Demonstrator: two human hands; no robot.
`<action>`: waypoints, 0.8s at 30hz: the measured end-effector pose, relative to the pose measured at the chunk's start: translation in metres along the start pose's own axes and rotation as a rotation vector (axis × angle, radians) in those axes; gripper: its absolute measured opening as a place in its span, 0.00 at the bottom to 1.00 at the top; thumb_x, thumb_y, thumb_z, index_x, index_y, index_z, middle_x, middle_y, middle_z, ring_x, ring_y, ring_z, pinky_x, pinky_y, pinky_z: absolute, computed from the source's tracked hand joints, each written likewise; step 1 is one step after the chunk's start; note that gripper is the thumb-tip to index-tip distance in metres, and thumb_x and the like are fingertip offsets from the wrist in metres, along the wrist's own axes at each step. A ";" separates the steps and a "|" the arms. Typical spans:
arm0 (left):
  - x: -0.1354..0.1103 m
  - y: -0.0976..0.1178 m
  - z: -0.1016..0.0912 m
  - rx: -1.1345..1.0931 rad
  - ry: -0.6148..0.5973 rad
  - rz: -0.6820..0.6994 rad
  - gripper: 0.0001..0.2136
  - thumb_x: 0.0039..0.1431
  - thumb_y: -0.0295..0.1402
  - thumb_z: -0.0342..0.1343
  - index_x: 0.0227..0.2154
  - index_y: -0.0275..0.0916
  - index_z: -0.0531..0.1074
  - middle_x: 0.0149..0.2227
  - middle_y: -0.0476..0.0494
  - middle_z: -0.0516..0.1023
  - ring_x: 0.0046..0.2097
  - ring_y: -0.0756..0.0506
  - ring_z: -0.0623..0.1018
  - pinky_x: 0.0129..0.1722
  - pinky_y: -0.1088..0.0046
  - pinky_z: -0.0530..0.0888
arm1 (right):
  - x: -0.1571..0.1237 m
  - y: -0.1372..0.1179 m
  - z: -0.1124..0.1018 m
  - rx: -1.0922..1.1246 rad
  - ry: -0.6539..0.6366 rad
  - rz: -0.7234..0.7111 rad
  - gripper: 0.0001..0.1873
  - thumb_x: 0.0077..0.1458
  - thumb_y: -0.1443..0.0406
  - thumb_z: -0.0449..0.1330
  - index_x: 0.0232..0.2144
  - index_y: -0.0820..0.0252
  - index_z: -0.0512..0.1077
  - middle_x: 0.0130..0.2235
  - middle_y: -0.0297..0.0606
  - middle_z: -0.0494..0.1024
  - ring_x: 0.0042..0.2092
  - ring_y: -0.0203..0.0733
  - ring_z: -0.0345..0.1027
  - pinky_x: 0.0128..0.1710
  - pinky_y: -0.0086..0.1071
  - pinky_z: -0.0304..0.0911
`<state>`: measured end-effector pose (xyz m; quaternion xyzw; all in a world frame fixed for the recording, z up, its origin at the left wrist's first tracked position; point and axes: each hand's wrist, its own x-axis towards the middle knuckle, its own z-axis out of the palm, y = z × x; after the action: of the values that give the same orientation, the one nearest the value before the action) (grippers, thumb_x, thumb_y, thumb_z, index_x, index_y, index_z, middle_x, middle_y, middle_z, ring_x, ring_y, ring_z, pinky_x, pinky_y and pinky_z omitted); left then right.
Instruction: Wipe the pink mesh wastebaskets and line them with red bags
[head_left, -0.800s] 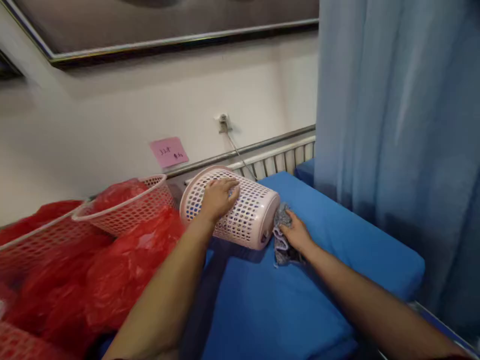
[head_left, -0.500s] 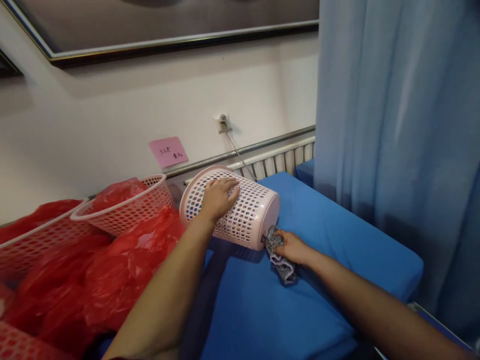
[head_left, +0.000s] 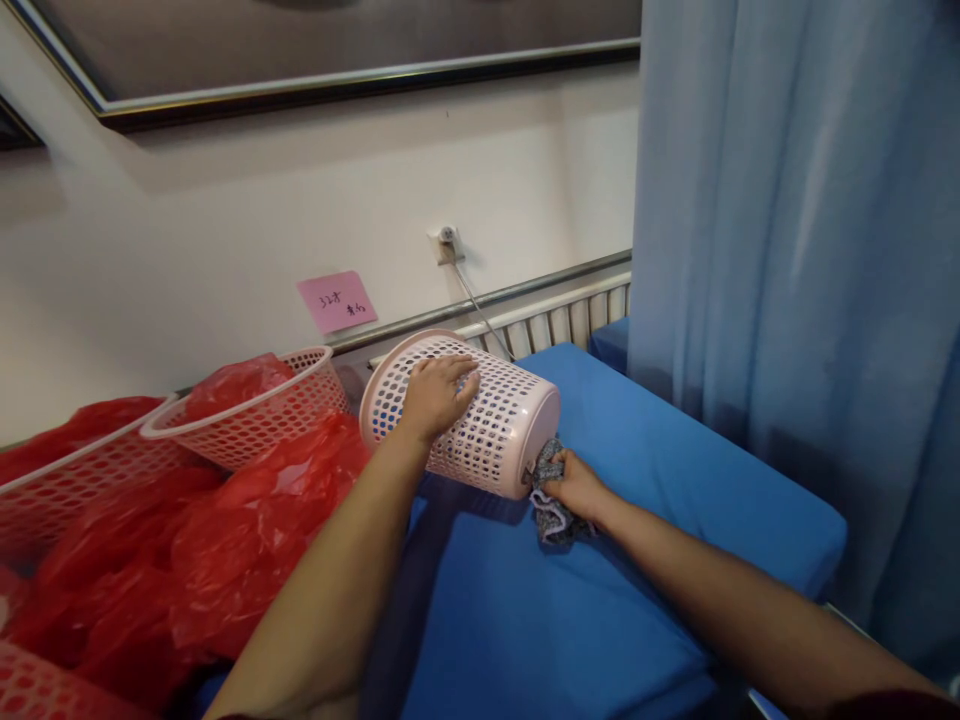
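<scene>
A grey cloth (head_left: 553,522) is pinched in the right hand (head_left: 577,485) and held against the base of a pink perforated basket (head_left: 487,425), laid on its side on a blue-covered surface (head_left: 675,480). The basket's upper side is covered by the left hand (head_left: 439,397), fingers slightly spread. Beyond, a pink note (head_left: 337,302) and a socket (head_left: 448,246) are observed on the wall (head_left: 525,180).

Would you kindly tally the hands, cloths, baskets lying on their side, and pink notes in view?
Hands: 2 (left hand, right hand)
Cloths: 1 (grey cloth)
Baskets on their side: 1 (pale pink basket)
Notes: 1 (pink note)
Total: 5
</scene>
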<state>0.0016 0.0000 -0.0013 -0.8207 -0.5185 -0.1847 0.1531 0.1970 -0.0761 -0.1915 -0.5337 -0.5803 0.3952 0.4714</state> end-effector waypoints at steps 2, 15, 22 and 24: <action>0.000 0.001 0.000 -0.003 -0.001 0.000 0.18 0.68 0.41 0.49 0.51 0.44 0.80 0.57 0.43 0.80 0.61 0.38 0.76 0.64 0.52 0.64 | 0.005 -0.001 -0.006 0.021 0.059 0.005 0.17 0.49 0.66 0.61 0.44 0.55 0.66 0.32 0.33 0.76 0.35 0.46 0.74 0.37 0.38 0.71; -0.001 -0.003 0.002 -0.005 0.025 0.014 0.18 0.68 0.41 0.49 0.50 0.43 0.80 0.56 0.43 0.81 0.60 0.38 0.76 0.64 0.51 0.64 | 0.003 0.006 0.005 -0.060 0.044 -0.015 0.16 0.45 0.68 0.62 0.38 0.54 0.66 0.28 0.29 0.73 0.29 0.43 0.71 0.33 0.36 0.70; -0.001 -0.003 0.002 0.006 0.012 0.000 0.18 0.68 0.41 0.49 0.51 0.44 0.79 0.57 0.43 0.80 0.60 0.38 0.76 0.64 0.51 0.64 | -0.022 -0.010 -0.008 -0.049 0.037 -0.442 0.24 0.48 0.67 0.61 0.50 0.57 0.66 0.48 0.42 0.74 0.51 0.47 0.71 0.54 0.42 0.66; -0.001 -0.002 0.002 0.003 0.009 -0.001 0.18 0.68 0.41 0.48 0.51 0.44 0.79 0.57 0.43 0.80 0.60 0.38 0.76 0.64 0.51 0.63 | -0.018 -0.008 -0.007 -0.021 -0.003 -0.361 0.23 0.46 0.69 0.62 0.47 0.56 0.68 0.47 0.40 0.75 0.49 0.46 0.71 0.54 0.41 0.66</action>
<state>-0.0006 0.0012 -0.0029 -0.8194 -0.5186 -0.1876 0.1565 0.2012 -0.0952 -0.1846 -0.4253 -0.6716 0.2989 0.5280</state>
